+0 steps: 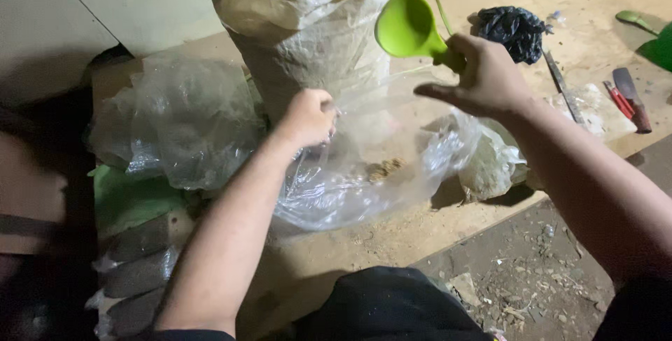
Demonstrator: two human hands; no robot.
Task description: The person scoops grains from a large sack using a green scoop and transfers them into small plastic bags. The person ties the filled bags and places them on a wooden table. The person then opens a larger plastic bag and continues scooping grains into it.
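Head view: I see left hand (308,117) pinching the clear bag (364,173) open, right hand (483,75) gripping the green scoop (407,27) (looks empty); next scoop wants a steady bag mouth.

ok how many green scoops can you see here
2. One green scoop is held in the right hand, above the clear plastic bag that the left hand grips. A second scoop lies at the far right edge. Others may be hidden.
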